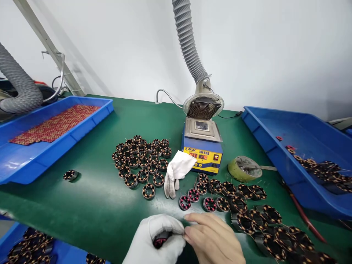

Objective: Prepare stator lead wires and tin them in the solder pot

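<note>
My left hand (148, 240), in a white glove, is curled round a small motor stator (160, 242); only a dark, reddish part of it shows between the fingers. My bare right hand (216, 238) meets it at the fingertips, pinched together; whatever they hold is too small or hidden to make out. Just beyond my hands stand several stators with pink-red ends (209, 204). More black stators with copper-coloured ends (244, 223) and loose wire ends spread to the right. A white glove (180, 165) lies in front of the blue solder pot (202, 156).
A group of stators (143, 176) and a lone one (70, 175) stand on the green table (96, 205). Blue trays (55, 156) (295, 176) flank it, with another bin (68, 249) lower left. A yellowish tin (243, 169), a red-handled tool (306, 216) and an extraction hose (189, 40) are also there.
</note>
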`<state>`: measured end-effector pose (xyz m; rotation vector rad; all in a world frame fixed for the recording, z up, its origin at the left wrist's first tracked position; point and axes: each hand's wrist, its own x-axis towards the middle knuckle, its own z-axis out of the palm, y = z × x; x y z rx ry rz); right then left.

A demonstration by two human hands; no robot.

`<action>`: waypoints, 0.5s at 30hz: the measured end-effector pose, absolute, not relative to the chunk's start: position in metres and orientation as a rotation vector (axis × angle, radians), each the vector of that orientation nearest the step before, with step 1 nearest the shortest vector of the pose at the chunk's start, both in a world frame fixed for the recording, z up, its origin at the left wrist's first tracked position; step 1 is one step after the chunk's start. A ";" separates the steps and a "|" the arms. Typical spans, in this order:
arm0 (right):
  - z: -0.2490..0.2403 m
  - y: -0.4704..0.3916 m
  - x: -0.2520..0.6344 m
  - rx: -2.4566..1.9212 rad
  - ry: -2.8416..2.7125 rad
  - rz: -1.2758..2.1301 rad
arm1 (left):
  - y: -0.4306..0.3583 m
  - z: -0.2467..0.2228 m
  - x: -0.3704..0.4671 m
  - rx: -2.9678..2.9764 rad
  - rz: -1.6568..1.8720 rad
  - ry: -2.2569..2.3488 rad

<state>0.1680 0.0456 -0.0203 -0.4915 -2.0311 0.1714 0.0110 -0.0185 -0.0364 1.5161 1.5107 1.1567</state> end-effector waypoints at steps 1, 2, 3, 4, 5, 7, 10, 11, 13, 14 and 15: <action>-0.021 0.044 0.168 -0.525 -2.036 0.260 | -0.016 -0.032 0.012 1.720 1.166 1.557; -0.021 0.041 0.168 -0.590 -2.047 0.449 | -0.014 -0.027 0.012 1.952 1.164 1.603; -0.023 0.038 0.168 -0.689 -2.023 0.746 | -0.011 -0.022 0.013 2.187 1.155 1.634; -0.024 0.036 0.168 -0.790 -1.929 1.114 | -0.009 -0.017 0.013 2.382 1.146 1.665; -0.026 0.033 0.168 -0.867 -1.774 1.495 | -0.008 -0.012 0.013 2.512 1.141 1.689; -0.030 0.031 0.169 -0.888 -1.415 1.990 | -0.007 -0.008 0.012 2.542 1.127 1.696; -0.030 0.034 0.170 -0.757 -1.407 1.766 | -0.010 -0.015 0.010 2.190 1.169 1.603; -0.029 0.036 0.170 -0.724 -1.514 1.563 | -0.011 -0.019 0.009 2.052 1.204 1.541; -0.025 0.040 0.169 -0.644 -1.692 1.223 | -0.014 -0.028 0.010 1.789 1.294 1.444; -0.023 0.041 0.168 -0.595 -1.755 1.126 | -0.016 -0.032 0.011 1.677 1.331 1.442; -0.022 0.042 0.167 -0.548 -1.784 1.065 | -0.017 -0.035 0.012 1.586 1.350 1.467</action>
